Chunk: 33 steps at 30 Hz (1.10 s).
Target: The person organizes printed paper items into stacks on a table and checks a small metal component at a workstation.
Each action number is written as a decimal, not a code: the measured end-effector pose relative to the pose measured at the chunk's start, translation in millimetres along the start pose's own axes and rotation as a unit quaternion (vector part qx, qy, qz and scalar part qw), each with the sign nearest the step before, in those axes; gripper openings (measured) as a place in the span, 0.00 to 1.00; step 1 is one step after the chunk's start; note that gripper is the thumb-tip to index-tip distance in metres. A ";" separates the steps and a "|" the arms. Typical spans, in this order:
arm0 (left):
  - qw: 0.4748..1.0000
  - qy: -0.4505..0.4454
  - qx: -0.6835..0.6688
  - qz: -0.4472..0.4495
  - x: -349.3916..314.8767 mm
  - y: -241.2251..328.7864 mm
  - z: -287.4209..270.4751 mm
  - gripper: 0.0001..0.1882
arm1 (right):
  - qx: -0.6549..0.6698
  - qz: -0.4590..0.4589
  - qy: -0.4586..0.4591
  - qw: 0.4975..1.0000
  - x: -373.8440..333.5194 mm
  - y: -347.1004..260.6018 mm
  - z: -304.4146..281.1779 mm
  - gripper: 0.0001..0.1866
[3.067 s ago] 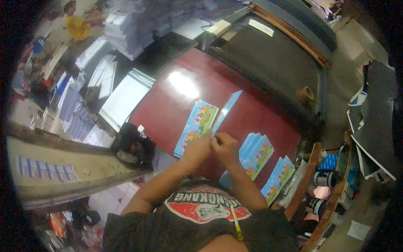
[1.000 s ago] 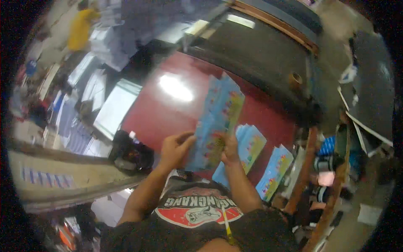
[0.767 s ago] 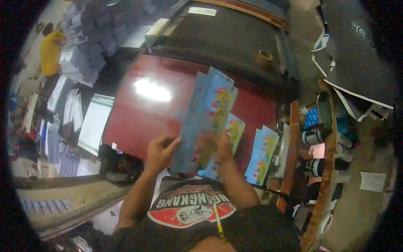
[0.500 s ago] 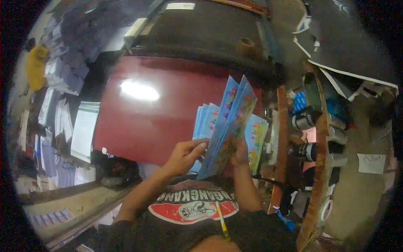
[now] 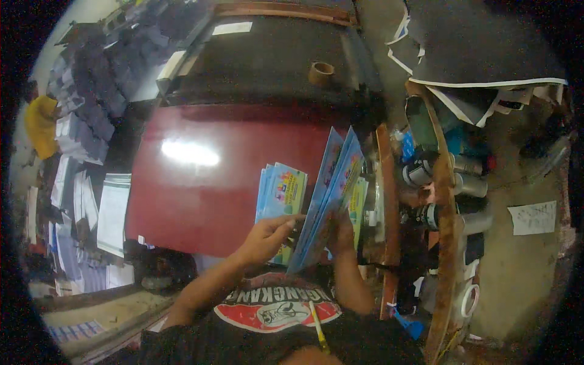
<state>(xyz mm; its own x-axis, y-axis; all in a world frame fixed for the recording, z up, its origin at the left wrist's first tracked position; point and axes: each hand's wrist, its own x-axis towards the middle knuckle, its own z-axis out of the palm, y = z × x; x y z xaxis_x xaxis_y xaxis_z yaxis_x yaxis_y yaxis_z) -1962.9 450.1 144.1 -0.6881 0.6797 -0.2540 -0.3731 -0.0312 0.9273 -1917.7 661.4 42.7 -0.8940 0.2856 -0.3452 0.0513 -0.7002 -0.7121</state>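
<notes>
Well, right hand [image 5: 344, 232] pinched blue cards [image 5: 327, 194], tilted up over near edge of bench [image 5: 182, 207]. Left hand [image 5: 267, 237] at cards' left side, couldn't tell if pinching. Bench stretched wide left of card pile [image 5: 281, 190].

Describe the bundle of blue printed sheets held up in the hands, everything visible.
The bundle of blue printed sheets looks like thin paper or card: light blue, with small multicoloured figures printed on the visible faces. It stands steeply tilted, its top leaning to the right, and is parted into at least two sections with pointed upper corners. The right hand grips its lower right side; the left hand is at its left edge, contact unclear. It is held over the near part of the red tabletop. Sheet count can't be told.
</notes>
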 end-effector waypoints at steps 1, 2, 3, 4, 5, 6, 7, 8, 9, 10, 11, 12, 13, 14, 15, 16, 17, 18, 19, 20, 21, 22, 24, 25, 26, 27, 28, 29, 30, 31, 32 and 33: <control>1.000 0.005 0.004 -0.002 -1.3 0.2 0.9 0.20 | 0.021 0.022 -0.018 0.999 0.4 0.5 -3.4 0.16; 1.000 0.010 0.008 -0.004 -2.6 0.3 1.5 0.20 | 0.043 0.045 -0.036 0.997 1.5 1.7 -7.9 0.15; 1.000 0.013 0.008 -0.004 -3.2 1.4 1.7 0.20 | 0.044 0.048 -0.039 0.997 8.6 8.5 -20.6 0.15; 1.000 0.015 0.019 0.009 -2.6 3.6 1.9 0.20 | 0.060 0.035 -0.066 0.995 14.7 10.9 -23.2 0.16; 0.999 0.016 0.030 0.022 -2.5 4.6 2.8 0.20 | 0.069 0.029 -0.079 0.994 15.7 14.3 -27.1 0.16; 0.999 0.016 0.031 0.021 -1.8 2.1 5.8 0.20 | 0.077 0.023 -0.091 0.993 14.9 16.4 -32.4 0.16; 0.997 0.049 0.066 0.009 -0.3 -3.4 4.5 0.21 | 0.050 0.006 -0.078 0.996 3.4 4.3 -1.9 0.17; 0.992 0.074 0.101 -0.002 0.9 -8.0 3.6 0.21 | 0.038 -0.006 -0.069 0.997 -0.2 2.3 5.9 0.18; 0.992 0.069 0.104 -0.005 1.6 -9.4 1.0 0.21 | 0.026 -0.020 -0.057 0.998 -4.4 -1.0 13.7 0.19; 0.979 0.095 0.179 -0.004 4.0 -10.7 1.4 0.20 | 0.016 -0.009 -0.078 0.997 -7.5 -3.1 8.9 0.20; 0.960 0.117 0.253 -0.001 6.8 -13.4 1.5 0.20 | 0.012 -0.009 -0.080 0.997 -8.4 -1.3 0.1 0.21; 0.962 0.102 0.255 -0.002 10.1 -21.0 -4.3 0.20 | 0.009 -0.008 -0.085 0.996 -6.5 2.3 -6.1 0.21; 0.965 0.132 0.225 -0.003 12.9 -30.9 -12.7 0.19 | -0.043 -0.042 -0.047 0.997 0.6 12.1 -20.9 0.21; 0.967 0.166 0.195 -0.006 15.7 -42.1 -23.2 0.19 | -0.068 -0.059 -0.025 0.996 1.0 12.2 -28.0 0.21; 0.969 0.154 0.195 -0.008 18.2 -50.3 -29.3 0.19 | -0.094 -0.076 0.000 0.993 -0.5 11.7 -36.1 0.21; 0.953 0.190 0.234 -0.010 19.5 -58.7 -36.2 0.20 | -0.081 -0.049 0.030 0.995 -6.1 3.3 -41.3 0.20; 0.935 0.226 0.274 -0.009 21.9 -67.4 -42.8 0.21 | -0.055 -0.033 0.026 0.998 -8.1 -0.3 -60.1 0.19; 0.937 0.218 0.274 -0.009 26.4 -89.1 -54.8 0.21 | -0.029 -0.017 0.022 0.999 -10.9 -3.9 -78.5 0.18; 0.860 0.252 0.443 0.033 29.4 -117.5 -69.3 0.23 | -0.004 0.001 0.018 1.000 -13.5 -7.8 -95.0 0.17; 0.750 0.279 0.596 0.071 30.0 -126.2 -73.3 0.26 | -0.027 -0.034 0.044 0.998 -25.2 -19.9 -86.0 0.17; 0.750 0.280 0.596 0.067 28.5 -134.6 -76.6 0.26 | -0.051 -0.067 0.069 0.994 -31.6 -28.1 -82.7 0.16; 0.779 0.275 0.562 0.034 31.3 -129.5 -71.1 0.28 | -0.057 -0.054 0.056 0.995 -32.8 -27.2 -105.0 0.16; 0.805 0.273 0.527 -0.008 29.5 -123.8 -64.5 0.29 | -0.057 -0.055 0.086 0.993 -29.8 -22.8 -130.5 0.17; 0.790 0.275 0.547 0.036 28.7 -119.0 -63.5 0.30 | -0.057 -0.053 0.111 0.991 -27.6 -20.9 -139.0 0.17; 0.774 0.274 0.565 0.081 28.3 -115.5 -62.2 0.30 | -0.059 -0.048 0.111 0.991 -24.6 -22.2 -147.5 0.17; 0.775 0.276 0.564 0.075 27.1 -112.0 -60.9 0.30 | -0.128 -0.058 0.117 0.983 -18.2 -24.9 -155.9 0.17; 0.781 0.260 0.565 0.063 31.9 -110.2 -57.3 0.31 | -0.163 -0.069 0.129 0.976 -15.8 -28.0 -163.1 0.17; 0.781 0.259 0.567 0.039 29.3 -110.4 -57.5 0.31 | -0.198 -0.066 0.126 0.970 -5.1 -27.8 -161.5 0.17; 0.780 0.267 0.566 0.028 25.8 -113.1 -59.9 0.31 | -0.172 -0.081 0.105 0.976 8.8 -26.4 -159.0 0.17; 0.771 0.258 0.582 0.014 26.1 -115.0 -61.0 0.32 | -0.168 -0.035 0.097 0.980 21.0 -29.2 -168.5 0.23; 0.763 0.248 0.598 0.000 26.7 -116.4 -61.9 0.33 | -0.166 0.011 0.089 0.982 33.1 -32.1 -179.0 0.29; 0.764 0.243 0.598 0.000 29.3 -114.5 -58.6 0.33 | -0.165 0.010 0.094 0.982 47.9 -27.6 -198.1 0.29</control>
<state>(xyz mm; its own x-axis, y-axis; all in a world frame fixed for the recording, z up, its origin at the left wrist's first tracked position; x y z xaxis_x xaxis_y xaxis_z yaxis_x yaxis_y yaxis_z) -1976.8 430.7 14.4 -0.9460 0.3192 -0.0560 0.2633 0.8578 0.4414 -1873.7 824.0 -75.2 -0.7948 0.4120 -0.4456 0.2364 -0.4662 -0.8525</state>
